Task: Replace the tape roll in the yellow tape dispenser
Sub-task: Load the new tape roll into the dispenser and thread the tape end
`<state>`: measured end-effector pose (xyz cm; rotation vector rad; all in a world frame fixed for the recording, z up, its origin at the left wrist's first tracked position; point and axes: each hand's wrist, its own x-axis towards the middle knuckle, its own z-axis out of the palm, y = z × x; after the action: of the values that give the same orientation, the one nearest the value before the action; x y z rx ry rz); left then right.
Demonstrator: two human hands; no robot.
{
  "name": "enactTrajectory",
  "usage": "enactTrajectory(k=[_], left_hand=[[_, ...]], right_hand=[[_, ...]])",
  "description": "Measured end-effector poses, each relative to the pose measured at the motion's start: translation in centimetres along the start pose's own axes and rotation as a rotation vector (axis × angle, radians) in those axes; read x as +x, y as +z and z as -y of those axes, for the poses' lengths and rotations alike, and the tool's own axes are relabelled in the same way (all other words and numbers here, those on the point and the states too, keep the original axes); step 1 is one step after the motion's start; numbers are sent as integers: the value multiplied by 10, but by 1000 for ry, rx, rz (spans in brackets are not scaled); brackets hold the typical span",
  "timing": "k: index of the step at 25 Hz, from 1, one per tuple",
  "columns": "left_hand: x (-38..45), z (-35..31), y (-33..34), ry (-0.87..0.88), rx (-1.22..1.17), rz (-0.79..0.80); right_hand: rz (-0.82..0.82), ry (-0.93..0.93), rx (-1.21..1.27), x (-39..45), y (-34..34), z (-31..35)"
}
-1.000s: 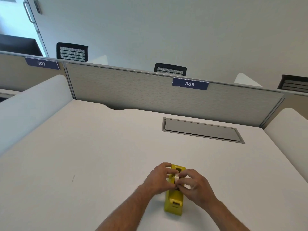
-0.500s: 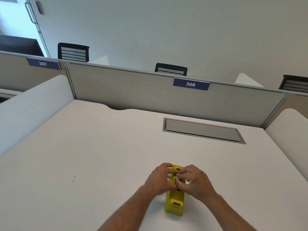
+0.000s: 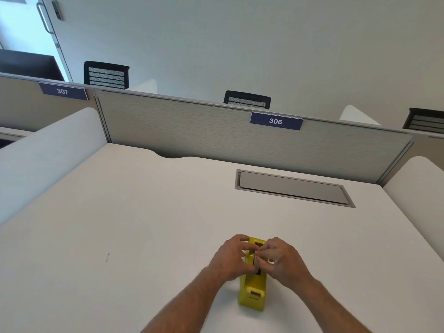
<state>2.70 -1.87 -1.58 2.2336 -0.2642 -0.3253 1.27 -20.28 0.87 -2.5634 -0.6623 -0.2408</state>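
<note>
Yellow tape dispenser [image 3: 252,288] stood on the white table [image 3: 144,224], near its front edge, cutter end toward the person. Left hand [image 3: 231,259] and right hand [image 3: 281,261] met over the roll slot, fingers curled and pinching at something in the well; the tape roll itself could not be made out. Judged step: working the roll in its cradle. Recommended: brace the body with one hand, keep the core square to the side slots, and avoid tilting the base.
</note>
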Motion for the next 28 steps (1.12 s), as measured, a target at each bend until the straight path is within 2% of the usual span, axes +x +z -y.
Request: enactTrajectory(k=[8,22,28], left_hand=[[1,0,0,-10,-13,-1],[-1,1,-2,22,-75,11],[0,2,-4,43,-124,30]], right_hand=[[47,-40,-37,0,-6,-1],[49,24,29,6,-7,0],[60,24,-25,4,0,0]])
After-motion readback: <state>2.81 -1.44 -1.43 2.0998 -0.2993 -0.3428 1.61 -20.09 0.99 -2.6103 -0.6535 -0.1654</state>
